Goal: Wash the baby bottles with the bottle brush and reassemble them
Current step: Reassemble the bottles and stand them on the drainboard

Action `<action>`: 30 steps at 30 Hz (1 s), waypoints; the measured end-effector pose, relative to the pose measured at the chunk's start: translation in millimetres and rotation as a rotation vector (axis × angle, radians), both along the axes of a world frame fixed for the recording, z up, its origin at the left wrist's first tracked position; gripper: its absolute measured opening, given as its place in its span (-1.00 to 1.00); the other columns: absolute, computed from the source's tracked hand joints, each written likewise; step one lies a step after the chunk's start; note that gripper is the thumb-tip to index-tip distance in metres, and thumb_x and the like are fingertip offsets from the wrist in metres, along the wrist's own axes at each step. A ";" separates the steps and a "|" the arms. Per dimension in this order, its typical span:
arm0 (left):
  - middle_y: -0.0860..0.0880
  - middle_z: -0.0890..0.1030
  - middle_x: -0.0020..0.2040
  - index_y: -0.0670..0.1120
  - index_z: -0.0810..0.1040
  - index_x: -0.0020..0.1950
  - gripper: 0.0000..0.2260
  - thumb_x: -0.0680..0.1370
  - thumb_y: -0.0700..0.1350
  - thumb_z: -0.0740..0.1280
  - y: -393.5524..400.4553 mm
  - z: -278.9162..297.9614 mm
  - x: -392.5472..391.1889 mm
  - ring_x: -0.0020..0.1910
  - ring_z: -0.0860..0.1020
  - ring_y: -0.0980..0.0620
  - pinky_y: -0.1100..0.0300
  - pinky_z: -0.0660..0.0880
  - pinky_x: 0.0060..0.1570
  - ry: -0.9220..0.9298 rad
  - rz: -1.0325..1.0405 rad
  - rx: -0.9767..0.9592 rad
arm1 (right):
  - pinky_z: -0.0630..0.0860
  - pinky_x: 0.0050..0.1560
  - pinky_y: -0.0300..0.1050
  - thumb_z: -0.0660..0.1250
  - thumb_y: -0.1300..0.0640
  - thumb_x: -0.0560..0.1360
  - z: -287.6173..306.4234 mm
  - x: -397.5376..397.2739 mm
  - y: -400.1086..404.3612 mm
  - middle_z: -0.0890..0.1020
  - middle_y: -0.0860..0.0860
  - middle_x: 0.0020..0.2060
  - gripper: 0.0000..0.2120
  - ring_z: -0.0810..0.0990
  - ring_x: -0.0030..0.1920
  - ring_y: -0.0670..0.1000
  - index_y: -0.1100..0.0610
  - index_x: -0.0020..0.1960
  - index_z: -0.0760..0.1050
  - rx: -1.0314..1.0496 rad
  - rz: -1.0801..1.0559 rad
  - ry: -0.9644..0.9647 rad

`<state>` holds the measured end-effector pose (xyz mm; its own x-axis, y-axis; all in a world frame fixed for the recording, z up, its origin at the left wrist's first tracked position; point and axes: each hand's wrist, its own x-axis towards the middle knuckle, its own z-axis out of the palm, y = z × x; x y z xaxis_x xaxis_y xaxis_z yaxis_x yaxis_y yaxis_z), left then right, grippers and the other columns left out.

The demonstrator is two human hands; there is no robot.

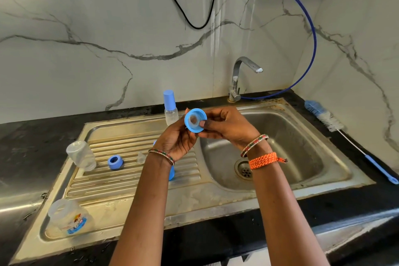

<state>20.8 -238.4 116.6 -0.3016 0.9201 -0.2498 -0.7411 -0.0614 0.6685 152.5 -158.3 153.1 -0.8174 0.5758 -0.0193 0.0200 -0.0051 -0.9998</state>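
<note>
Both forearms come up from the bottom edge, bangles on each wrist, orange braided band (pixel 263 160) on the right. Left hand (pixel 177 140) and right hand (pixel 226 125) meet above the divide between drainboard and basin, both gripping a blue bottle ring (pixel 195 120) with a clear teat seated in it; left fingers curled round its lower rim, right fingers pinching the right edge, thumb tip on the face. Steel sink (pixel 216 198) is set in a black table, marble-look wall panels behind, chrome tap (pixel 239 77) at the back, blue hose (pixel 311 49) looping down to it, black cable hanging above. On the drainboard: clear bottle with printed label (pixel 69 218) nearest, lying at the front left corner; second clear bottle (pixel 81 155) further back; loose blue ring (pixel 115 162); small clear teat (pixel 141 157); a blue part (pixel 171 173) mostly hidden behind the left wrist. One assembled bottle with blue cap (pixel 170 108) stands upright at the back rim. Bottle brush (pixel 336 129) lies on the table right of the basin, bristles toward the wall.
</note>
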 end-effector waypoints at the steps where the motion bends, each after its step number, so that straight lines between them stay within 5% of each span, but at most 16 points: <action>1: -0.12 0.59 -0.34 -0.21 0.54 -0.03 -0.83 0.60 -0.14 0.22 0.5 1.8 0.4 -0.47 0.57 0.08 0.33 0.54 -0.49 0.007 -0.006 -0.005 | 0.63 -0.19 -0.23 0.35 0.34 0.46 -0.6 -0.4 0.7 0.65 0.13 -0.03 -0.69 0.68 -0.17 -0.04 0.31 0.20 0.49 0.006 -0.017 -0.003; 11: -0.11 0.62 -0.27 -0.18 0.57 -0.06 -0.72 0.60 0.00 0.19 1.8 2.1 2.1 -0.39 0.59 0.10 0.34 0.55 -0.42 0.133 -0.048 -0.037 | 0.57 -0.39 -0.31 0.35 0.37 0.46 2.4 -9.3 -6.9 0.61 0.09 -0.22 -0.91 0.65 -0.36 -0.08 0.25 -0.06 0.50 -0.030 -0.144 -0.061; 17: -0.12 0.65 -0.20 -0.17 0.54 0.04 -0.74 0.59 0.00 0.20 -0.6 -5.8 -0.8 -0.29 0.63 0.09 0.29 0.56 -0.37 0.208 -0.051 -0.035 | 0.56 -0.41 -0.32 0.43 0.29 0.43 -11.0 -20.1 -9.9 0.61 0.13 -0.14 -0.88 0.63 -0.28 -0.02 0.24 -0.09 0.50 0.200 -0.340 -0.185; 23: -0.15 0.63 -0.14 -0.18 0.54 0.05 -0.80 0.60 -0.07 0.24 -5.8 -8.2 -4.3 -0.28 0.62 0.06 0.25 0.60 -0.28 0.109 -0.014 -0.057 | 0.60 -0.25 -0.27 0.33 0.32 0.49 -4.9 -11.8 -7.0 0.61 0.18 -0.01 -0.82 0.62 -0.18 -0.02 0.28 0.09 0.49 0.054 -0.139 -0.155; 30: -0.17 0.65 -0.14 -0.20 0.56 0.06 -0.78 0.48 -0.13 0.33 -6.2 -4.1 -0.8 -0.22 0.65 0.02 0.22 0.62 -0.20 0.042 -0.010 -0.002 | 0.61 -0.19 -0.26 0.37 0.31 0.46 -8.2 -8.3 -2.9 0.63 0.20 0.00 -0.84 0.63 -0.18 -0.04 0.26 0.04 0.52 0.030 -0.148 -0.049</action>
